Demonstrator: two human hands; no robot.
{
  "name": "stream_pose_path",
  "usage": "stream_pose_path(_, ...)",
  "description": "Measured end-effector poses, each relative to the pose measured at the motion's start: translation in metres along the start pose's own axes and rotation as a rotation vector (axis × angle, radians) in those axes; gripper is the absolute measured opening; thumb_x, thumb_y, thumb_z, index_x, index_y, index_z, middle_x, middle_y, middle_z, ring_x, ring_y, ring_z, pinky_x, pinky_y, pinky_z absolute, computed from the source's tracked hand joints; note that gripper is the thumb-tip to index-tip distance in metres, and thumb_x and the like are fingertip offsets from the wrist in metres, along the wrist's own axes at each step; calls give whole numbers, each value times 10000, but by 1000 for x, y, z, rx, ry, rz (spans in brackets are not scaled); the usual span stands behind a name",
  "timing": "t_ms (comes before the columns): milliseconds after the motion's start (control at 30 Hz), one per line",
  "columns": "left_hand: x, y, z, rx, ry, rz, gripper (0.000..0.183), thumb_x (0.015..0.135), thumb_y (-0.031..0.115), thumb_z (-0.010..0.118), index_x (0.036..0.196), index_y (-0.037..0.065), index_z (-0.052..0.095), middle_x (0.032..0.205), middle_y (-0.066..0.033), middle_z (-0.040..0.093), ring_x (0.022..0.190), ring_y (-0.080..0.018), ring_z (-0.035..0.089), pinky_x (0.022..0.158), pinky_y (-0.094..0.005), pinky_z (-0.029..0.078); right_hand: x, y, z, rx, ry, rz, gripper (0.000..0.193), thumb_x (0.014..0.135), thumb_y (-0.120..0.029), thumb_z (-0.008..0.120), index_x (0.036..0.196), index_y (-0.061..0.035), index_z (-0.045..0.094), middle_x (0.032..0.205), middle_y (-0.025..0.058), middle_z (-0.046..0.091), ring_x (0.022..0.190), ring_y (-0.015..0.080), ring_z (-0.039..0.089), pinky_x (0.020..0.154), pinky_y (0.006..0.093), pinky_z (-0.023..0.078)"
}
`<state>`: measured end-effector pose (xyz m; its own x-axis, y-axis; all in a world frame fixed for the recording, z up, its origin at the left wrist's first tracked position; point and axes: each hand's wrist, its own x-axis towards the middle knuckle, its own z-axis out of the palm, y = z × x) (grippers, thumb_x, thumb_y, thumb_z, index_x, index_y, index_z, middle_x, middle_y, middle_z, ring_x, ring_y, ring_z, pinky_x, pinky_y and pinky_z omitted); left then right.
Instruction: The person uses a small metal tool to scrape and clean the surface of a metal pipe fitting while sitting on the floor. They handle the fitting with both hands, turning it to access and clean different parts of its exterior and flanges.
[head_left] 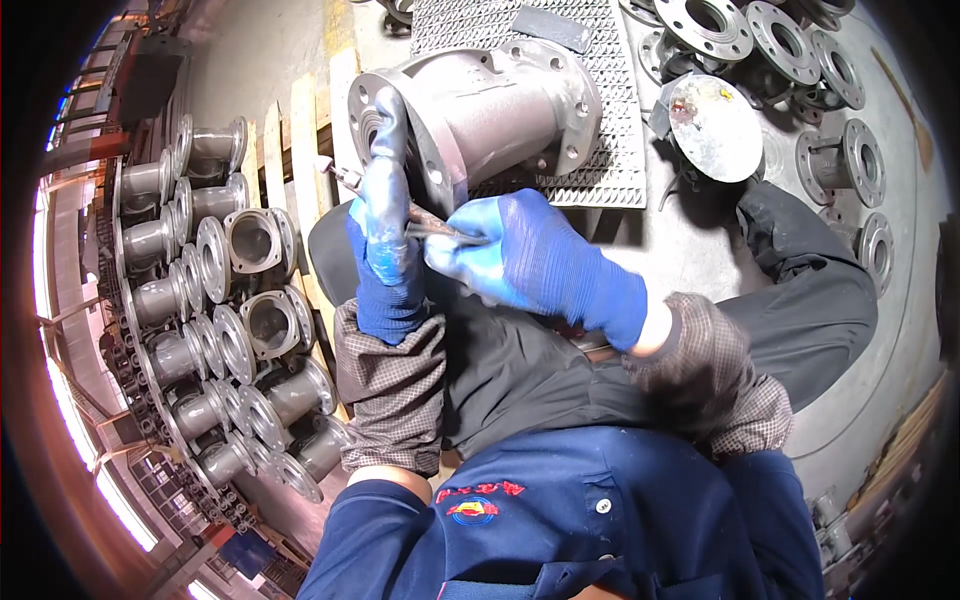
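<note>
Head view: two blue-gloved hands, close together; right hand [525, 245] closed round a slim rod-like tool [429, 221], left hand [387, 205] with fingers raised where the tool crosses it, whether gripping I cannot tell. Just beyond the hands, one grey flanged casting [505, 115], lying sideways on a metal grate [622, 150]; to their left, rows of grey flanged fittings [214, 205]; beyond to their right, one round-topped stand [715, 130].

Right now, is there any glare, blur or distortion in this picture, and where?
Head view: the light strips at left burn out to white; head view: the fitting carries soft highlights, the right sleeve looks slightly blurred; head view: lines bow near the rim, corners fall to black.
</note>
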<state>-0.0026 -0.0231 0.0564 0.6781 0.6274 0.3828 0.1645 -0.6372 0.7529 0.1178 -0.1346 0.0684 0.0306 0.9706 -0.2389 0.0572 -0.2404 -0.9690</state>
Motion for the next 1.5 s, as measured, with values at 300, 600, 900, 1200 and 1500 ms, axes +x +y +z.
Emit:
stream_pose_path(300, 8, 5, 24, -293, -74, -253, 748, 878, 206, 645, 1491, 9, 263, 1125, -166, 557, 970, -234, 590, 806, -304, 502, -19, 32, -13, -490, 728, -270, 173, 771, -277, 685, 805, -112, 647, 727, 136, 630, 666, 313, 646, 584, 440, 506)
stream_pose_path(600, 13, 3, 26, 180, -45, 46, 974, 732, 76, 737, 1531, 55, 180, 1477, -223, 382, 1343, -289, 417, 1078, -361, 365, 0, 133, -105, 154, 863, 313, 454, 902, -444, 615, 865, 6, 667, 698, 190, 654, 667, 313, 661, 632, 405, 516)
stream_pose_path(900, 5, -4, -1, -235, -35, -295, 1007, 728, 63, 712, 1532, 10, 108, 1553, -153, 245, 1383, -219, 320, 1118, -346, 298, -40, 18, -97, 128, 356, 62, 430, 995, -390, 457, 1076, -6, 632, 791, 128, 694, 652, 159, 633, 600, 266, 491)
stream_pose_path(1200, -20, -20, -5, 12, -22, -85, 990, 697, 51, 673, 1525, -12, 135, 1561, -177, 244, 1424, -237, 276, 1132, -335, 250, -126, 91, 20, 489, 559, 211, 370, 972, -112, 503, 1324, -4, 541, 1196, 137, 638, 804, 100, 626, 694, 233, 498)
stream_pose_path(1500, -34, -14, -7, -16, -25, -173, 999, 710, 17, 670, 1532, -5, 101, 1581, -162, 203, 1430, -220, 252, 1128, -331, 255, -28, 65, -17, 81, 593, -100, 342, 964, -27, 524, 1300, -33, 585, 985, 44, 681, 695, 22, 542, 591, 155, 431)
